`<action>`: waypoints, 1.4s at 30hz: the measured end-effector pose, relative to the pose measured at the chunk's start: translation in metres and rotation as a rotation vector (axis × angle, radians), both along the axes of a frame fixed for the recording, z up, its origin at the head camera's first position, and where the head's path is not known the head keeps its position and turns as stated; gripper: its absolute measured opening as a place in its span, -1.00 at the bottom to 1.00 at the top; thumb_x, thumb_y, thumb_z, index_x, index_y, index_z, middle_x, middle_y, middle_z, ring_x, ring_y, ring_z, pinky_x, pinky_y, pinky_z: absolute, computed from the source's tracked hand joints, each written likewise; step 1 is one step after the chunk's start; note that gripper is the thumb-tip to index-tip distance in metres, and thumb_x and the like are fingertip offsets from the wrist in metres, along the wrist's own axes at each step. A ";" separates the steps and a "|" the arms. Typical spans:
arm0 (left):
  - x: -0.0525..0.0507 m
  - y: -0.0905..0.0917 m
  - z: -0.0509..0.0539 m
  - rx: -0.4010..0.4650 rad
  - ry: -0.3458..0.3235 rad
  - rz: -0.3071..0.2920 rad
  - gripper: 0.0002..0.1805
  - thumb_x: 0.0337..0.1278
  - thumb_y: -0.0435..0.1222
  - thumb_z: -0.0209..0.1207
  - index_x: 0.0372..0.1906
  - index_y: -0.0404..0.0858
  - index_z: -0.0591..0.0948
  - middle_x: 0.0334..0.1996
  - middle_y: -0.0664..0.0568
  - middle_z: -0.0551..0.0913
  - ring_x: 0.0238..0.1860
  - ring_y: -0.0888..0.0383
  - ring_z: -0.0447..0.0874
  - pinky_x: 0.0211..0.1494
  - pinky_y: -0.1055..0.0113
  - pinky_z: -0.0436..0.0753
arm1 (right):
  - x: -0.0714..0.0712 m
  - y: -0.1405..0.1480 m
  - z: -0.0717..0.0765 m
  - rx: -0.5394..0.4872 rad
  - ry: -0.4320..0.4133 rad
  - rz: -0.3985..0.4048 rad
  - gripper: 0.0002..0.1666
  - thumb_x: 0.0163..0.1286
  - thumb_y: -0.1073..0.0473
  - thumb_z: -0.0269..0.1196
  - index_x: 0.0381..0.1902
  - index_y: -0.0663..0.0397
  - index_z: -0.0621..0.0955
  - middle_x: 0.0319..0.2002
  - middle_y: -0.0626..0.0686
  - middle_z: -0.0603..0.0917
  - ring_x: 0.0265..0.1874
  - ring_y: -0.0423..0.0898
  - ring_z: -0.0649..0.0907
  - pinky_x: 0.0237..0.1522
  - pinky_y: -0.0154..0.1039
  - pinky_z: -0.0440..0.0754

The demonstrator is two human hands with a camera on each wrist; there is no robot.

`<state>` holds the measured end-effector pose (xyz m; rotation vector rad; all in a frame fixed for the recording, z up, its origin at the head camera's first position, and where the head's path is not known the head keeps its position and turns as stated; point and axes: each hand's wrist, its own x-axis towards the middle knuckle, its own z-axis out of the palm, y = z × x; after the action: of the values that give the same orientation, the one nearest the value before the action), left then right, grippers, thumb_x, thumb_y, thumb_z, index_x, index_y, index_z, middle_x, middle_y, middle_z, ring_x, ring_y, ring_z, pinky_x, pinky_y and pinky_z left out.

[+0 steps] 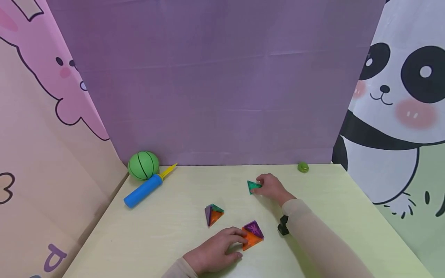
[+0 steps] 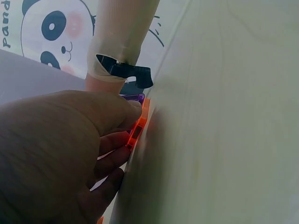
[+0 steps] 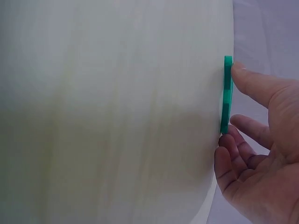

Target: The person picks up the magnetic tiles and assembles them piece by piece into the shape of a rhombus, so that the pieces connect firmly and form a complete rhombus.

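My right hand (image 1: 272, 189) pinches a green triangular magnetic tile (image 1: 253, 187) close to the tabletop. In the right wrist view its thumb is at one end of the green tile's edge and the fingertips at the other. Fingers of my left hand (image 1: 219, 247) rest on an orange magnetic tile (image 1: 252, 242). A purple tile (image 1: 255, 228) adjoins the orange one on its far side. In the head view the left thumb lies apart from these tiles. Left of them stands a small pyramid-like group of purple, green and orange tiles (image 1: 213, 214).
A green ball (image 1: 143, 165) and a blue pump (image 1: 143, 191) with a yellow nozzle lie at the table's back left. A small green object (image 1: 303, 167) sits by the back edge. A black device (image 1: 283, 225) hangs at the right wrist. Behind the table (image 1: 139, 239) is a purple backdrop.
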<state>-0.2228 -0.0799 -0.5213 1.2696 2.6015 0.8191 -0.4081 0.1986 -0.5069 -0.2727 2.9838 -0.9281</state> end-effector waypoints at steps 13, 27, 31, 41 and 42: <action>-0.002 0.001 -0.001 -0.007 0.003 0.004 -0.60 0.50 -0.12 0.23 0.34 -0.02 0.63 0.44 0.28 0.41 0.45 0.23 0.37 0.51 0.24 0.39 | 0.002 -0.006 0.005 0.027 -0.013 -0.030 -0.31 0.18 -0.11 0.60 0.10 0.25 0.72 -0.02 0.13 0.74 -0.10 0.04 0.65 0.08 0.06 0.65; -0.001 0.000 0.000 -0.003 0.005 -0.002 -0.60 0.51 -0.12 0.22 0.35 -0.03 0.62 0.44 0.26 0.41 0.46 0.22 0.36 0.51 0.25 0.39 | 0.002 -0.006 0.008 0.008 -0.048 -0.026 -0.32 0.17 -0.06 0.62 0.10 0.26 0.70 -0.01 0.17 0.71 -0.07 0.08 0.63 0.10 0.08 0.63; -0.001 0.000 0.001 -0.005 -0.001 0.000 -0.60 0.51 -0.12 0.22 0.34 -0.03 0.63 0.44 0.26 0.42 0.45 0.22 0.36 0.51 0.24 0.39 | 0.000 -0.005 0.006 0.010 -0.053 -0.034 -0.32 0.16 -0.04 0.63 0.10 0.23 0.67 -0.03 0.17 0.68 -0.09 0.07 0.61 0.08 0.07 0.63; -0.001 0.000 0.001 -0.008 -0.023 0.006 -0.60 0.50 -0.13 0.24 0.33 -0.02 0.63 0.43 0.27 0.42 0.44 0.23 0.38 0.50 0.25 0.40 | 0.003 -0.002 0.007 -0.044 -0.068 -0.038 -0.39 0.13 0.06 0.65 0.02 0.07 0.57 -0.06 0.14 0.65 -0.15 0.06 0.59 -0.03 0.02 0.60; -0.001 0.000 0.001 -0.007 -0.025 0.006 -0.60 0.49 -0.13 0.24 0.33 -0.02 0.63 0.43 0.27 0.42 0.44 0.23 0.38 0.49 0.25 0.41 | 0.004 -0.001 0.007 -0.049 -0.065 -0.036 -0.41 0.14 0.07 0.65 0.01 0.07 0.57 -0.07 0.14 0.65 -0.15 0.05 0.59 -0.03 0.01 0.60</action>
<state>-0.2237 -0.0800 -0.5201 1.2421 2.5875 0.8202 -0.4046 0.1975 -0.5002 -0.1855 2.9194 -0.9943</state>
